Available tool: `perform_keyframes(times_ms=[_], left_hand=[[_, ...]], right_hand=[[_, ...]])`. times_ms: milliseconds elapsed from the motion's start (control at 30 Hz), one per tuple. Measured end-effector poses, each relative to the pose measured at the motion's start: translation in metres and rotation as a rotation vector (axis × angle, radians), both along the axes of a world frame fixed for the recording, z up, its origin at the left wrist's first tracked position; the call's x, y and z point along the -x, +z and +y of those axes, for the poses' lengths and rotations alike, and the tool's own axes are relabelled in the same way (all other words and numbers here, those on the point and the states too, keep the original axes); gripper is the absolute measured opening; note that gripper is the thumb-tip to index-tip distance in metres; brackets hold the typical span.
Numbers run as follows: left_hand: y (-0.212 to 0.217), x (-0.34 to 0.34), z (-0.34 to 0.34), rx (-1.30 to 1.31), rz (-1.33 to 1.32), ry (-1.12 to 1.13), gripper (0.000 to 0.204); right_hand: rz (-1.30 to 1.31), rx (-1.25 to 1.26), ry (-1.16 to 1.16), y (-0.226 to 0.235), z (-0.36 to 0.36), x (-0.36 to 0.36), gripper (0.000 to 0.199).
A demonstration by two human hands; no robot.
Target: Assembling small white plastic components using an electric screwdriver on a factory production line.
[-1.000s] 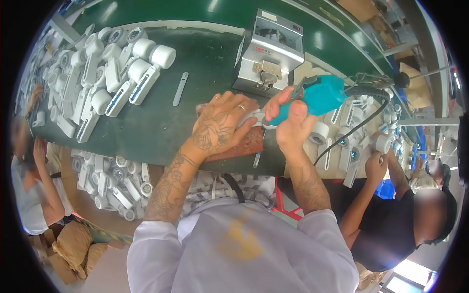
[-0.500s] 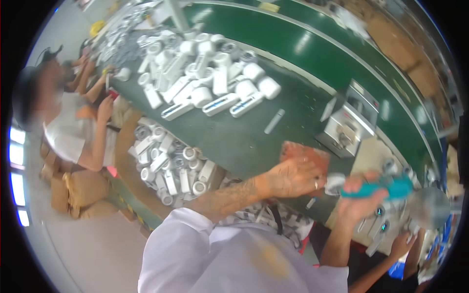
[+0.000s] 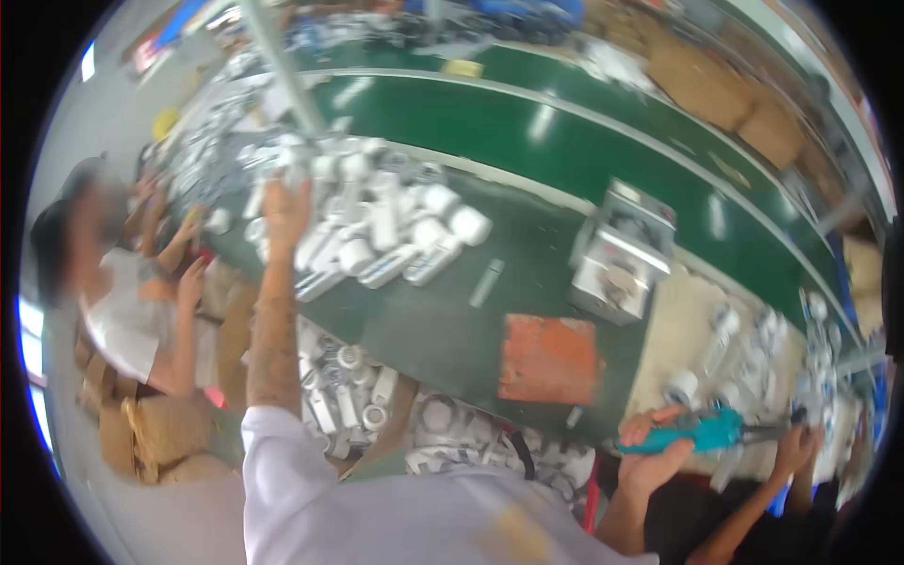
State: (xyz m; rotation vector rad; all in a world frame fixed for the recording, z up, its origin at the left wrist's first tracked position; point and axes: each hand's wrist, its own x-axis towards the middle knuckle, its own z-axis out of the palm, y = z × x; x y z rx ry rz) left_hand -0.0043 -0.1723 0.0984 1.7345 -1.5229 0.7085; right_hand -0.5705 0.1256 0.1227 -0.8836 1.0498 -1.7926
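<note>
Green and long, the work table [image 3: 443, 320] runs across a busy workshop, with a second green belt [image 3: 603, 132] behind it. On the table lies a big pile of white plastic parts [image 3: 377, 226], and that is where the left hand [image 3: 287, 209] is stretched out. It touches the near-left side of the pile, but the picture is too blurry to tell if the fingers are open or closed around a part. The right hand [image 3: 659, 452] is low by the body, closed tight around a teal power tool [image 3: 697, 433] that points out to the right. An orange mat [image 3: 549, 358] lies on the table between the two hands, just beside a small grey machine [image 3: 617, 254]. To do this well, I think the left hand should take just one part from the edge of the pile, so the others do not slide. The tool should stay low and away from the person [image 3: 122, 292] working on the left and from the other hand [image 3: 796, 452] on the right.
</note>
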Motion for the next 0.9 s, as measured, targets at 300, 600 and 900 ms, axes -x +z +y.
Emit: perform_keyframes(times_ms=[300,600,900], left_hand=[[0.062,0.405,0.133,-0.659,0.370,-1.167,0.024],[-0.039,0.609,0.208,-0.687,-0.386,-1.581,0.038],[-0.025,0.575,0.199,-0.642,-0.113,-1.118,0.021]], right_hand=[[0.154,0.015,0.076,-0.003,0.026,0.019,0.056],[0.057,-0.199,-0.319,0.001,0.081,0.040,0.069],[0.212,0.007,-0.220,-0.004,0.058,0.049,0.077]])
